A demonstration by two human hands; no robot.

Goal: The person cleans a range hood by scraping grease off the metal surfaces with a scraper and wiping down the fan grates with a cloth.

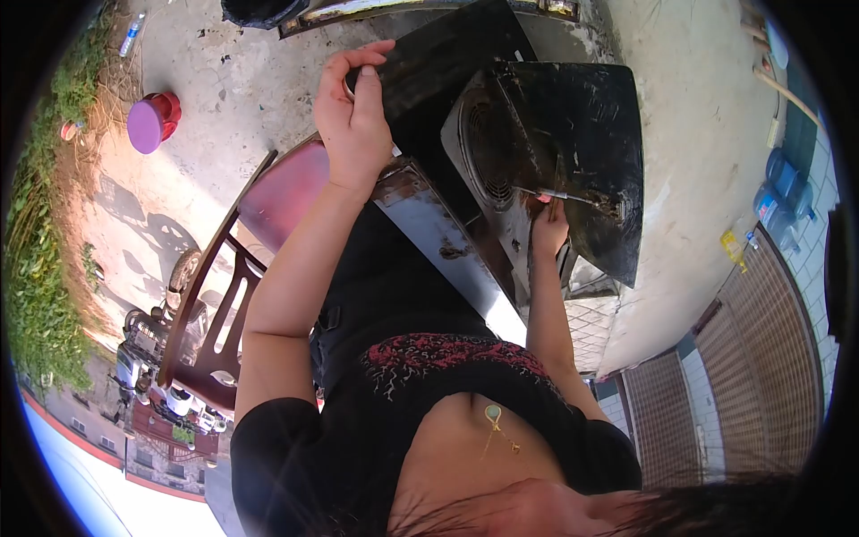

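My left hand [353,116] is raised at the corner of a large flat black panel [447,67]. Its fingers and thumb bend around that corner. To the right is a grimy, dark appliance with a round fan grille [490,148] and a black glossy cover [586,134] tilted open. My right hand [548,231] reaches between grille and cover with its fingers closed. By its fingertips a thin metal rod [573,197] runs toward a greasy spot on the cover. What the fingers grip is hidden.
A stained metal part [447,237] lies before my body, beside a reddish-brown wooden chair [210,358]. A purple-topped stool [148,123] stands on the concrete at left. Large water bottles [777,215] and a yellow bottle [734,249] are at right. A motorcycle [148,345] stands farther left.
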